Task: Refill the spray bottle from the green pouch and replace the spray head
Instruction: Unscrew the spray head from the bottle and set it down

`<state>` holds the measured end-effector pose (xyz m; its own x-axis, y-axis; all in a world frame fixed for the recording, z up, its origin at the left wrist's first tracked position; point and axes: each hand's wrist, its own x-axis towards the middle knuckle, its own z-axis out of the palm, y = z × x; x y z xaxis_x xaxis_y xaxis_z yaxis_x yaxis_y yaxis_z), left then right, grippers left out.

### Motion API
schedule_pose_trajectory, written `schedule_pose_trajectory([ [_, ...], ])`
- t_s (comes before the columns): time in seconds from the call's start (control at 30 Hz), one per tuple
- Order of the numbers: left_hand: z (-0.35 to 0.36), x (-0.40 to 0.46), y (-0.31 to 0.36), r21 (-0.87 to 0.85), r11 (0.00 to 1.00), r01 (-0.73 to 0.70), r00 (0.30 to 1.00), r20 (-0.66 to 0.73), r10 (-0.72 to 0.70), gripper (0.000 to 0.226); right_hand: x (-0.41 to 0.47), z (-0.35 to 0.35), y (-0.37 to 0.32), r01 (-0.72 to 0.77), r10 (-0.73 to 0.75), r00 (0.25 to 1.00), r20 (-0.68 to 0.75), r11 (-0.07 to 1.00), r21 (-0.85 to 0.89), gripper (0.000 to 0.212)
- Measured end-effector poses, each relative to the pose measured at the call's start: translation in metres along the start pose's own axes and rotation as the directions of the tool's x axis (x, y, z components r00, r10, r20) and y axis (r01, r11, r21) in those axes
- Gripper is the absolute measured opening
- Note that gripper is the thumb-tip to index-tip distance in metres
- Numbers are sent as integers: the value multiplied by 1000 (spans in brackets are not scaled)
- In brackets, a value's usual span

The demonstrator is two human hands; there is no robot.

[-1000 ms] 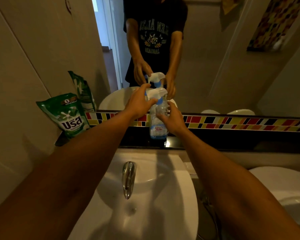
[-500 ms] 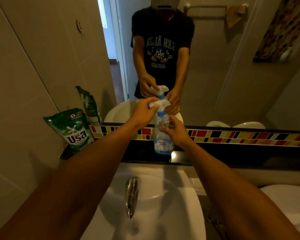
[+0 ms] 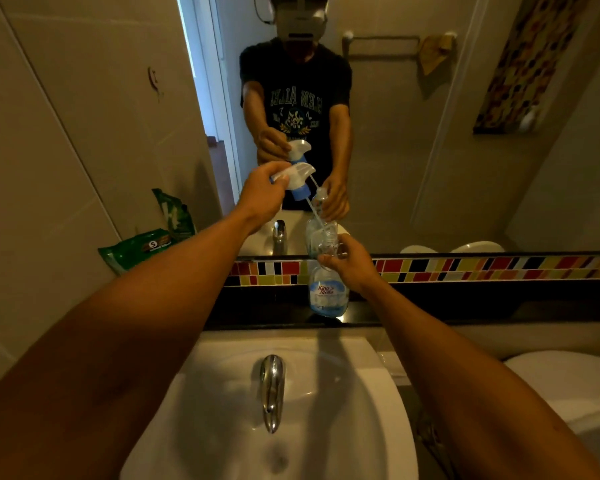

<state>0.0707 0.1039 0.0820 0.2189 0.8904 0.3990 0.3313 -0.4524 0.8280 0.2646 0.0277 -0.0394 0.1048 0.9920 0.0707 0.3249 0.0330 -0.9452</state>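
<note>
A clear spray bottle [image 3: 328,292] with a blue label stands on the dark ledge below the mirror. My right hand [image 3: 352,265] grips its neck. My left hand [image 3: 264,195] holds the white and blue spray head [image 3: 297,178] lifted up and to the left of the bottle. The head's thin dip tube [image 3: 317,213] still slants down into the bottle's open neck. The green pouch [image 3: 136,247] leans against the left wall on the ledge, partly hidden behind my left forearm.
A white sink [image 3: 326,410] with a chrome tap [image 3: 272,389] lies below the ledge. A toilet [image 3: 568,393] sits at the right. A mirror behind the ledge reflects me and the bottle. A coloured tile strip [image 3: 482,268] runs along the mirror's base.
My left hand has lifted the spray head off the bottle's neck, up and to the left, drawing the dip tube partly out. My right hand stays on the bottle.
</note>
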Motion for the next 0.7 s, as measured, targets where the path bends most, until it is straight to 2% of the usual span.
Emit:
schedule_pose_trajectory([
  [0.37,-55,4,0,-124,992,-10,992,-123,-5,29,-19,-3,-10,-10,5,998,-66,998,-66,53],
  [0.7,-75,-10,-14,-206,977,58,965,-238,-108,32,-24,-9,-15,-30,23,993,-114,998,-61,47],
])
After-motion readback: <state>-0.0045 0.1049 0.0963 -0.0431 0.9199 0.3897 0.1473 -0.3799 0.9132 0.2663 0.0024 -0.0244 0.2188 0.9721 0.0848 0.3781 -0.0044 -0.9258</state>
